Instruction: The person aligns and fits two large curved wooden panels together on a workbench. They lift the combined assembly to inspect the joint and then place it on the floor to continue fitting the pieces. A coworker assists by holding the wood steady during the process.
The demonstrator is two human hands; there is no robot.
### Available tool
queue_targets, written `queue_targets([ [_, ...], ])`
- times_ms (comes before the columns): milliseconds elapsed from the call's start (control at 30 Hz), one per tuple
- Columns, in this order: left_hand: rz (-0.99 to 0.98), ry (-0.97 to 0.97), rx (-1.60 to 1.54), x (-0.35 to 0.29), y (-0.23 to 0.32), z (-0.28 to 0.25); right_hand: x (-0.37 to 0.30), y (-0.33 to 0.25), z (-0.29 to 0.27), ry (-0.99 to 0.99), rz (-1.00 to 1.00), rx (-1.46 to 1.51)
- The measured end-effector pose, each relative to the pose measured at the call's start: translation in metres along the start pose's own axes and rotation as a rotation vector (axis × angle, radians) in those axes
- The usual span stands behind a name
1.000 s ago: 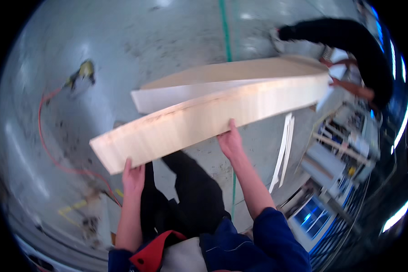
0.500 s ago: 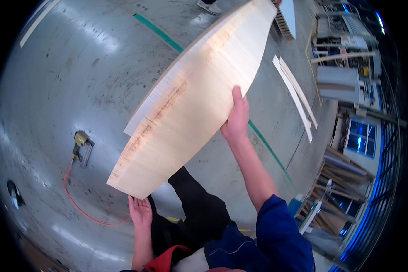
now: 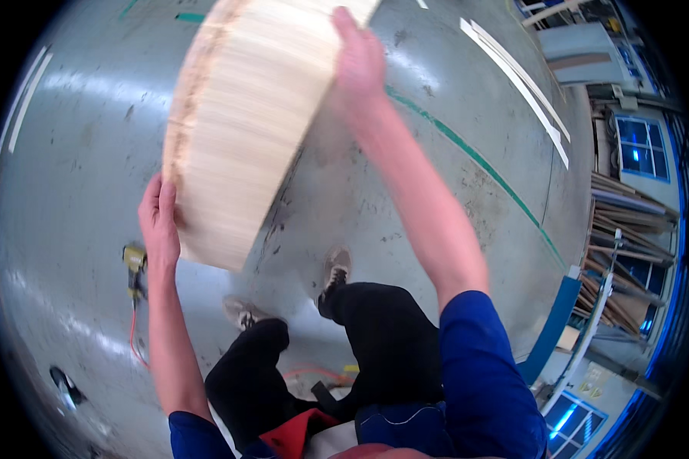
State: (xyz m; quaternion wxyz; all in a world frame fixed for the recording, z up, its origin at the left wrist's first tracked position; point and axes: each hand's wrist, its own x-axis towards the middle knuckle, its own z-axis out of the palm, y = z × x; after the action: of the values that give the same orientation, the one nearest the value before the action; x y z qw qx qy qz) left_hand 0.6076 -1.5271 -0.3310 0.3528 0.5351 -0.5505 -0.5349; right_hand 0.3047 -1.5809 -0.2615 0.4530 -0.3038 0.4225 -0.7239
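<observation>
A large pale plywood panel with a scorched-looking brown edge is lifted off the floor in front of me and runs out of the top of the view. My left hand grips its left edge near the lower end, thumb lying on the edge. On the opposite edge, higher up, my right hand is closed with the thumb over the panel's face; its other fingers are blurred or hidden. The panel's underside cannot be seen.
A yellow-and-black nail gun lies on the floor at left, trailing an orange air hose. Long white strips rest on the floor to the right. Wooden boards are piled by the right wall. My shoes stand below the panel.
The panel has swung left and farther up in view, turning more upright. My left hand has gone from open under its lower end to gripping the left edge. My right hand moved up-left with it.
</observation>
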Motion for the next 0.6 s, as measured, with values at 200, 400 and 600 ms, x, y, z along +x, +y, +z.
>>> queue_targets([
  [200, 0.291, 0.286, 0.142, 0.041, -0.008, 0.032, -0.011, 0.055, -0.009, -0.036, -0.197, 0.095],
  [400, 0.478, 0.456, 0.154, 0.039, -0.016, 0.046, -0.029, 0.059, -0.016, -0.036, -0.242, -0.082],
  [600, 0.536, 0.476, 0.08, 0.034, 0.015, 0.049, -0.019, 0.032, 0.002, 0.028, -0.459, -0.109],
])
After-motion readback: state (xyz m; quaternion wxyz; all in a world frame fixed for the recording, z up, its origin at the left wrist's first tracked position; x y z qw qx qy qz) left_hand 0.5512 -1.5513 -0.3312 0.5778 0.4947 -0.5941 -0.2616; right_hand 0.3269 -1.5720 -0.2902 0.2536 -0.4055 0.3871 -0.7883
